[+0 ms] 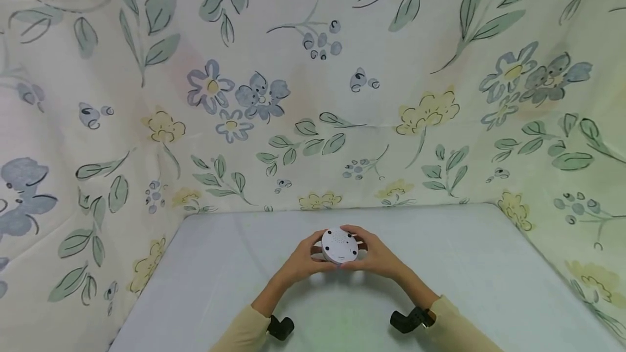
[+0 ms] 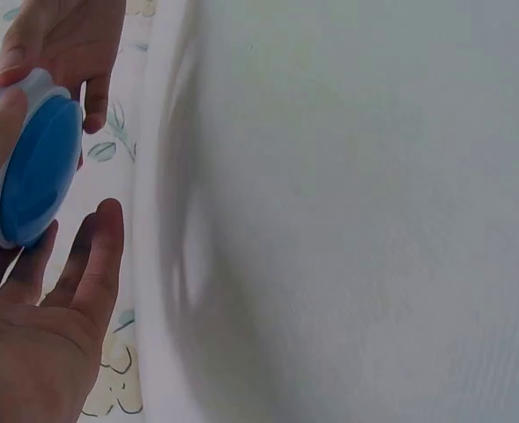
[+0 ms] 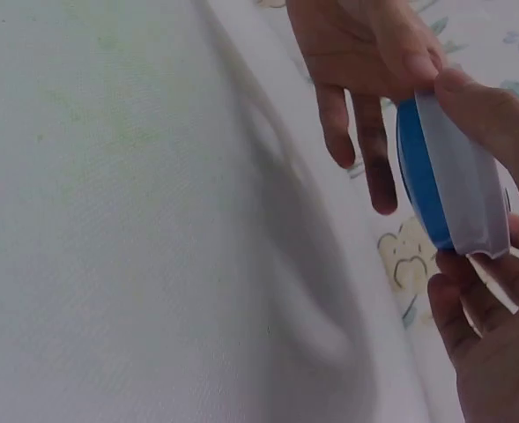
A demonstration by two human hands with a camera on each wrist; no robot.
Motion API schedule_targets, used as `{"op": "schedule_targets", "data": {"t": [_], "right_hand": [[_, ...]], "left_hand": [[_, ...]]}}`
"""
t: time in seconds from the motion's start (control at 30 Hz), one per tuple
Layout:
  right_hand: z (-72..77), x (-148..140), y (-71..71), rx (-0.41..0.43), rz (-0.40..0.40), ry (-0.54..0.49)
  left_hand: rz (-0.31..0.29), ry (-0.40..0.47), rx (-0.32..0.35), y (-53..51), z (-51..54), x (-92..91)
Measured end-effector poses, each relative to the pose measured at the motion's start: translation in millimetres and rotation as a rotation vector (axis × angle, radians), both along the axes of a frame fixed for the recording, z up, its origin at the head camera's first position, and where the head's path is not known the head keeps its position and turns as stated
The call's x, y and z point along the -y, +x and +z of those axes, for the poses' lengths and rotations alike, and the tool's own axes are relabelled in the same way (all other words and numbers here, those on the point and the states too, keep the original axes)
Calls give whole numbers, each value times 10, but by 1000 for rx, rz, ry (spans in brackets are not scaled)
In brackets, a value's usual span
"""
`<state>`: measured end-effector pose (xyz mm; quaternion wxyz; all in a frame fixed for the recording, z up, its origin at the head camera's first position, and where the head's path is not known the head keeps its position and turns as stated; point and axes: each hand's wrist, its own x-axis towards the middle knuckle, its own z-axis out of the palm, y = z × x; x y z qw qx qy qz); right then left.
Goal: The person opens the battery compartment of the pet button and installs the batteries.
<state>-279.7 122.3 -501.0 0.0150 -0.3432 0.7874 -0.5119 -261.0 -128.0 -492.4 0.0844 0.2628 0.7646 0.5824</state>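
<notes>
A round white device [image 1: 339, 245] is held up between both hands, its flat face with several dark dots and a patch of small holes turned toward the head camera. Its other side is a blue dome [image 2: 43, 172], seen in both wrist views. My left hand [image 1: 302, 261] grips the rim from the left, thumb at the near edge and fingers on the far side. From the right, my right hand [image 1: 380, 257] grips it the same way. The thumbs meet at the near edge. In the right wrist view the white casing [image 3: 462, 176] shows side-on, above the table.
A pale table [image 1: 220, 276] with rounded far corners lies under the hands. Floral cloth [image 1: 313, 96] hangs behind it and along both sides. Black wrist cameras [image 1: 281, 328] sit at the sleeve ends.
</notes>
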Motion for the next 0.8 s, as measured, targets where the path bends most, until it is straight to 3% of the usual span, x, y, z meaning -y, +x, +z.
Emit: {"op": "schedule_targets", "data": {"t": [0.23, 0.6, 0.73, 0.8], "right_hand": [[85, 15, 32, -54, -2, 53], [134, 49, 23, -111, 5, 88], [139, 48, 27, -104, 15, 77], [141, 43, 27, -95, 28, 72]], "left_hand": [[20, 49, -23, -17, -26, -25], [3, 12, -9, 60, -26, -77], [-21, -10, -17, 59, -39, -70], [-6, -15, -25, 58, -38, -66]]}}
